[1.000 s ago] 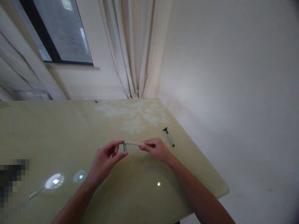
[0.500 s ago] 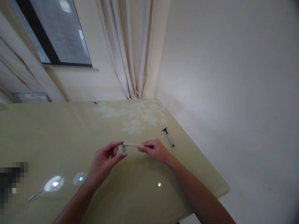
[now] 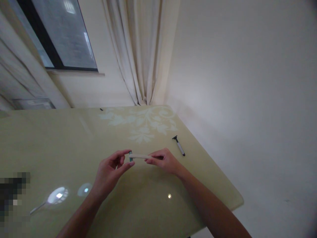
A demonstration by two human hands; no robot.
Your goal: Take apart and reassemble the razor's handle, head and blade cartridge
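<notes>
Between thumb and forefinger, my left hand (image 3: 109, 172) pinches a small green-and-dark razor cartridge (image 3: 130, 158) by its two ends. My right hand (image 3: 163, 160) is closed on the far end of a pale, slightly curved razor handle (image 3: 140, 156). The handle's tip meets the cartridge around its middle; whether the two are locked together I cannot tell. Both are held above the glossy table (image 3: 143, 211). Beyond my right hand, a second razor (image 3: 179, 146) with a grey and black handle lies on the table.
Near the table's back edge lies a small dark piece (image 3: 101, 109). A blurred-out dark patch (image 3: 12, 191) covers the left edge. A wall (image 3: 235, 115) runs along the right side, with a curtain (image 3: 138, 49) and window (image 3: 66, 36) behind the table.
The handle's tip has shifted from the cartridge's upper end down to around its middle. My right hand tilted slightly; my left hand stayed almost still.
</notes>
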